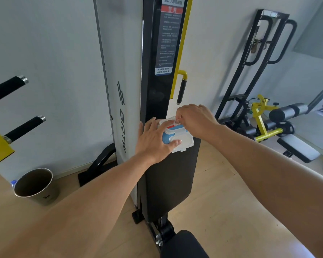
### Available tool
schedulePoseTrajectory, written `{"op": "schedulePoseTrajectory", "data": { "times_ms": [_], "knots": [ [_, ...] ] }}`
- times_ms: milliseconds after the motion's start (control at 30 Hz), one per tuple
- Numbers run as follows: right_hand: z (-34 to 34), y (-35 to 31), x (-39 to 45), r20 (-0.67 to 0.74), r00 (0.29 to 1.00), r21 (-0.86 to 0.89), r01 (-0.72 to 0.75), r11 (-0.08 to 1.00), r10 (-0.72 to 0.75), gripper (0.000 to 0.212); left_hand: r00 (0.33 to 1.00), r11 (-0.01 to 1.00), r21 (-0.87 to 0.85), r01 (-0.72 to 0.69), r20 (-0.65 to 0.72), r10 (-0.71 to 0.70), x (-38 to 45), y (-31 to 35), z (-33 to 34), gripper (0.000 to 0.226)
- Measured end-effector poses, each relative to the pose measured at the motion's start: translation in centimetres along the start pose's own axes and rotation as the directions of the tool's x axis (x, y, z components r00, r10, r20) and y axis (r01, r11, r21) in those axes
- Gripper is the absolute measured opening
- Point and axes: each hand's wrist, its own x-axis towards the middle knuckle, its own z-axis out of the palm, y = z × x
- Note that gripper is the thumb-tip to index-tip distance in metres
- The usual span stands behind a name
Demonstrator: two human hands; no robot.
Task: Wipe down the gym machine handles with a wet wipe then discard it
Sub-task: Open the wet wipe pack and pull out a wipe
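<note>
Far left, two black foam handles (24, 129) jut from a yellow bracket, with a metal bin (35, 185) on the floor below. At centre the left hand (153, 140) lies with straight fingers on the wipes pack (177, 135) — resting atop the black backrest pad (168, 175). The right hand (194, 120) pinches what looks like a wet wipe (175, 121) at the pack's opening — beyond it hangs another black-gripped handle (181, 90).

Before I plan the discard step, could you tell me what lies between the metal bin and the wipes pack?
In the head view, the left forearm crosses between the bin and the wipes pack, above the machine's black foot.
</note>
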Motion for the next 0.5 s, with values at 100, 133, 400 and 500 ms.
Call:
{"op": "schedulePoseTrajectory", "data": {
  "times_ms": [100,133,400,500],
  "knots": [
    [0.1,0.0,-0.3,0.004,1.000,0.050,-0.027,0.998,0.027,0.023,1.000,1.000,0.015,0.001,0.007,-0.001,0.0,0.0,-0.1,0.066],
    [0.1,0.0,-0.4,0.009,0.999,0.067,-0.046,0.997,0.046,0.021,1.000,1.000,0.017,-0.001,0.008,0.001,0.0,0.0,-0.1,0.065],
    [-0.6,-0.2,0.3,0.241,0.962,0.387,-0.214,0.897,0.126,0.011,1.000,1.000,0.013,0.005,0.008,-0.006,0.0,0.2,-0.2,0.064],
    [-1.2,-0.1,0.4,0.273,0.946,0.519,-0.299,0.801,0.177,0.012,1.000,1.000,0.003,0.016,0.005,-0.016,0.0,0.3,-0.2,0.063]
  ]
}}
